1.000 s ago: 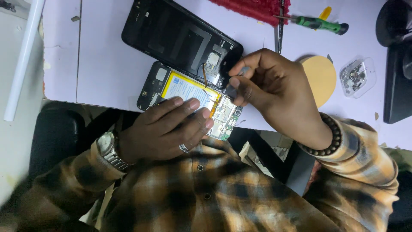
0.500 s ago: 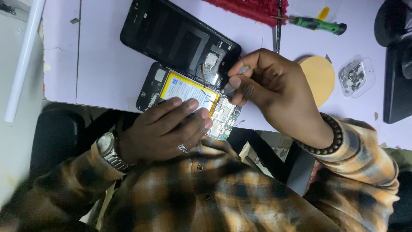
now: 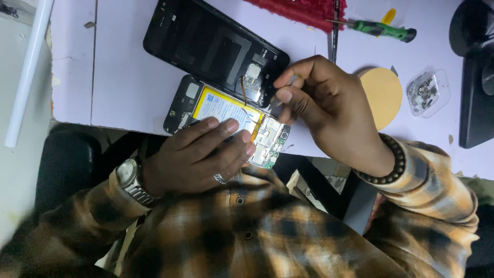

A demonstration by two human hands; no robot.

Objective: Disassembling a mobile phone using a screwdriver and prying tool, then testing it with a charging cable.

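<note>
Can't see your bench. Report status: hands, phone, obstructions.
Left hand flat on opened phone, pinning it. Right hand pinching a thin tool at its circuit board. Black back cover lies touching the phone.

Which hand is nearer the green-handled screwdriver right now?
Right. The right hand sits below the green-handled screwdriver, apart from it, pinching a small tool by the black back cover. The left hand lies farther off, resting on the opened phone.

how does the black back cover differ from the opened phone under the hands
The back cover is a plain black shell lying farther up the table, untouched; the opened phone shows a yellow-edged battery and circuit board, pinned by the left hand, with the right hand working at its top. Both lie flat, inner side up.
</note>
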